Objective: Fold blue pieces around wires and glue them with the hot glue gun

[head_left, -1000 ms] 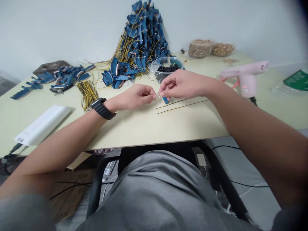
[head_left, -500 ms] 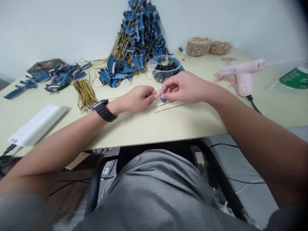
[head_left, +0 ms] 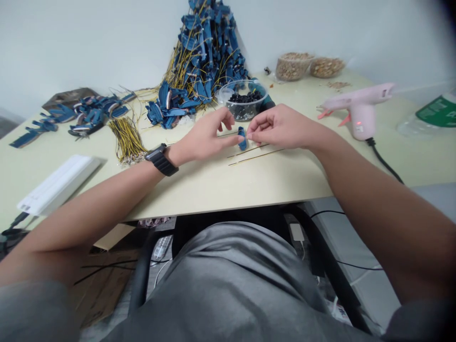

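A small blue plastic connector [head_left: 242,138] stands between my hands, pinched at its right side by the fingertips of my right hand [head_left: 281,127]. My left hand [head_left: 204,137] is close by, its fingers apart and lifted. A thin wire [head_left: 228,134] runs from under those fingers to the blue connector. Two long, thin yellow wires [head_left: 256,154] lie on the pale table [head_left: 213,187] just below my right hand. A black strap watch [head_left: 162,159] sits on my left wrist.
Behind my hands stand a heap of blue wired connectors [head_left: 203,61] and a clear bowl of small black pieces [head_left: 245,102]. A pink glue gun [head_left: 359,108] lies right, a yellow wire bundle [head_left: 126,140] left, and a white power strip [head_left: 59,178] near the front-left edge.
My left hand has drawn back leftward and its fingers have opened. The blue connector now shows fully between my hands, and my right hand has shifted slightly right.
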`<state>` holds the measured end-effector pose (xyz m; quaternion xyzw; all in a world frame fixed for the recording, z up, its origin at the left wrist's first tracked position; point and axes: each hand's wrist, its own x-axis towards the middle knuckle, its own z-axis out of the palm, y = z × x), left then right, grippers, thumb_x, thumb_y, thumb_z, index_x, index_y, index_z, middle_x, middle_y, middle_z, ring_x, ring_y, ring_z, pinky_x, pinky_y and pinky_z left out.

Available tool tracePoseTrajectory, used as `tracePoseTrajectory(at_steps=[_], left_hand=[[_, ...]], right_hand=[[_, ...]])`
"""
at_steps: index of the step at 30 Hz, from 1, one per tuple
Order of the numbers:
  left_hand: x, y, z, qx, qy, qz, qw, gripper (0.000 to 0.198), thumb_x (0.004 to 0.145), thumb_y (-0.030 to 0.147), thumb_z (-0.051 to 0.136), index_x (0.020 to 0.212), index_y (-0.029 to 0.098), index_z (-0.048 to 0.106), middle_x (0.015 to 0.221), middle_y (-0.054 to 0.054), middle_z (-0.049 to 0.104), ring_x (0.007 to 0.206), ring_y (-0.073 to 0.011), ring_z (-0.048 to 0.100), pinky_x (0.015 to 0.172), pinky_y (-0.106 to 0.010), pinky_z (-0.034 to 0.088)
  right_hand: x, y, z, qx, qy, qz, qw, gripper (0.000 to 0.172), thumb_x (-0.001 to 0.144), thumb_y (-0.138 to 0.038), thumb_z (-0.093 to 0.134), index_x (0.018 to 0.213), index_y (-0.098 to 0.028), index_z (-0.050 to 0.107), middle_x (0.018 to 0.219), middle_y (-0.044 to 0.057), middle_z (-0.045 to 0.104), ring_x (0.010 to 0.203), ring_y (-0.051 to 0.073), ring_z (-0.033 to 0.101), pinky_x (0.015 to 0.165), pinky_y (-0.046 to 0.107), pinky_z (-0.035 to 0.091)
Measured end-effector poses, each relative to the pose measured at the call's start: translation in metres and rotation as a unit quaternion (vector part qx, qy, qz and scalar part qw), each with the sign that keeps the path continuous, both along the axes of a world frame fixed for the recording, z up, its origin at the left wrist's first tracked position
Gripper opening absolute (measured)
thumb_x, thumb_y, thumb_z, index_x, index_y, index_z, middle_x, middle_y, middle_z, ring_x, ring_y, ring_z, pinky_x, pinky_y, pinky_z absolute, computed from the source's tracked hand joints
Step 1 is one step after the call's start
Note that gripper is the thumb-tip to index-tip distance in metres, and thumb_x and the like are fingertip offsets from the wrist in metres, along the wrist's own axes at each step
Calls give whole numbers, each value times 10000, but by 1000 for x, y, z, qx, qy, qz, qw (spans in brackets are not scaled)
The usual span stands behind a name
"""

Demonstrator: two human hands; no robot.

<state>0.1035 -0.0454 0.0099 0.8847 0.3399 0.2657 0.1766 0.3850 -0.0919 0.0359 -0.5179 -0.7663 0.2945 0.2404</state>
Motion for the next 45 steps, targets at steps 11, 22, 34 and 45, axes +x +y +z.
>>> tracePoseTrajectory(at_steps=[11, 22, 34, 45], left_hand=[[15, 17, -10, -3, 113, -34, 993, 1125, 900, 796, 999, 1843, 303, 636, 1849, -218, 741, 1765, -629, 560, 1485, -849, 337], [20, 18, -20, -10, 58, -8, 998, 685, 888, 590, 1076, 1430, 279, 794, 1564, -141, 848, 1603, -538, 680, 1404, -749, 464], [18, 12, -11, -30, 43, 1, 999, 446, 908, 536, 1110, 1028, 259, 781, 1532, -150, 904, 1619, -522, 629, 1322, -706, 519], [15, 13, -13, -17, 49, 6, 999, 418, 919, 565, 1092, 1008, 257, 823, 1608, -137, 887, 1615, -503, 623, 1344, -705, 484]], right_hand=[[7, 5, -10, -9, 30, -3, 999, 229, 940, -417, 1097, 924, -266, 927, 834, 55, 815, 807, 243, 698, 726, 378, 511], [4, 9, -13, -12, 3, -5, 1000, 279, 962, -482, 1087, 944, -270, 906, 831, 59, 805, 820, 264, 708, 758, 416, 514], [-3, 7, -13, -27, 5, -20, 999, 109, 1010, -236, 990, 955, -237, 895, 753, 14, 764, 713, 182, 599, 734, 379, 451], [-1, 11, -18, -16, 3, -9, 1000, 256, 999, -457, 1061, 979, -257, 903, 764, 37, 781, 686, 209, 604, 673, 383, 465]])
